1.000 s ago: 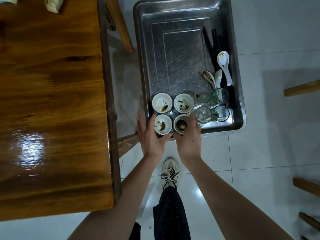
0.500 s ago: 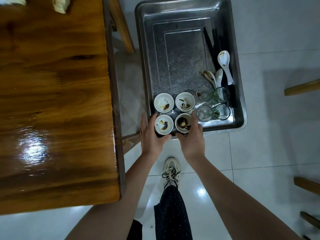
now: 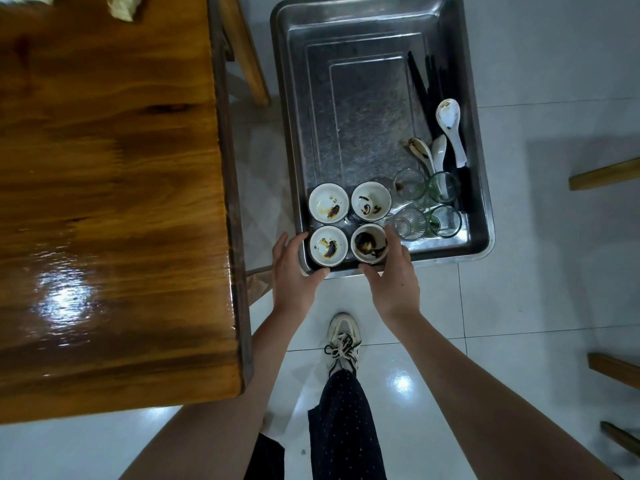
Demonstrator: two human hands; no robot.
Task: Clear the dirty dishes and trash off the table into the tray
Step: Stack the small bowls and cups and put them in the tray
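A steel tray [image 3: 450, 260] stands on the floor to the right of the wooden table [image 3: 104, 202]. Four dirty white bowls fill its near left corner in a square. My left hand [image 3: 293, 275] cups the near left bowl [image 3: 328, 247]; a gap shows between palm and bowl, and the thumb lies by the tray rim. My right hand [image 3: 393, 277] holds the near right bowl [image 3: 367, 243], index finger on its right side, thumb at its near edge. The far bowls [image 3: 328, 202] [image 3: 370, 201] stand free.
Several glasses [image 3: 408, 223], white spoons [image 3: 450, 129] and black chopsticks [image 3: 426, 81] lie along the tray's right side. Crumpled tissue [image 3: 121, 6] sits at the table's far edge. Wooden furniture legs [image 3: 242, 46] [image 3: 602, 174] flank the tray. My shoe [image 3: 343, 337] is just below it.
The two near bowls have settled in the tray's corner. My left hand has loosened and drawn slightly back from its bowl. The view has shifted a little to the left.
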